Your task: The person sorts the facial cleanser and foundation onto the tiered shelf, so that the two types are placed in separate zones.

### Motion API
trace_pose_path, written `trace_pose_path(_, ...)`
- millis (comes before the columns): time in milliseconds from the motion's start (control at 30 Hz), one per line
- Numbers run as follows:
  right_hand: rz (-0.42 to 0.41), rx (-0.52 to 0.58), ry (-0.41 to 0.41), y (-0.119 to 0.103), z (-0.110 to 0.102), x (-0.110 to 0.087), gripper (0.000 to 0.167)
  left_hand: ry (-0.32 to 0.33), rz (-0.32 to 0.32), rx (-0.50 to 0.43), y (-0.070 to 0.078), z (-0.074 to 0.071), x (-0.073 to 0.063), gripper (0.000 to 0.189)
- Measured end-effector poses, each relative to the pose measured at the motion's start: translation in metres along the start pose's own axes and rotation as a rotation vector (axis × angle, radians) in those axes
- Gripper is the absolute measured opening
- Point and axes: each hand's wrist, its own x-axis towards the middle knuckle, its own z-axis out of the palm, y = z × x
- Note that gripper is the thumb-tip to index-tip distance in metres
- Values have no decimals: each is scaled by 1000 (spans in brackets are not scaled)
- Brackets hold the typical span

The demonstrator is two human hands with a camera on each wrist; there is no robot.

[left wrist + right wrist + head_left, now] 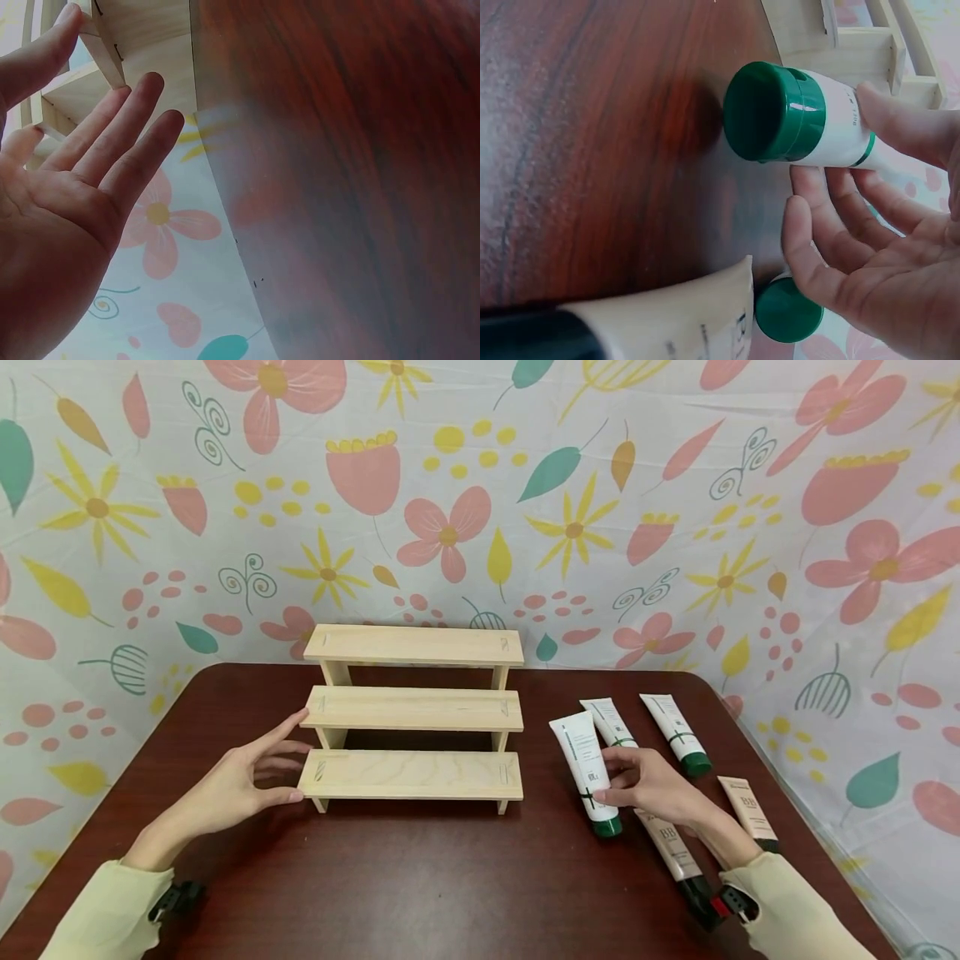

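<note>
My right hand (660, 787) pinches a white tube with a green cap (587, 768) between thumb and fingers. In the right wrist view its green cap (769, 112) points toward the camera, tilted over the table. At the left end of a three-step wooden stand (412, 777), my left hand (240, 777) has its thumb at the lowest step and its index fingertip at the middle step. Its other fingers are fairly straight, seen beside the stand in the left wrist view (82, 180).
Two more white green-capped tubes, one behind the held tube (609, 720) and one farther right (673, 731), lie on the dark wooden table (420, 885). Beige BB tubes lie under the right forearm (671, 852) and at the right (748, 810). A floral cloth (450, 460) hangs behind.
</note>
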Motion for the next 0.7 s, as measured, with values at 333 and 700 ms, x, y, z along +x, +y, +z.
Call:
trace_pose_path(333,-31,31,108,-1,7,-4,65,-16,29,-46,-1,-1,0,107)
trace_pose_path(700,-38,2,209,-13,7,-8,58,-8,66,-115,-11,1,2,104)
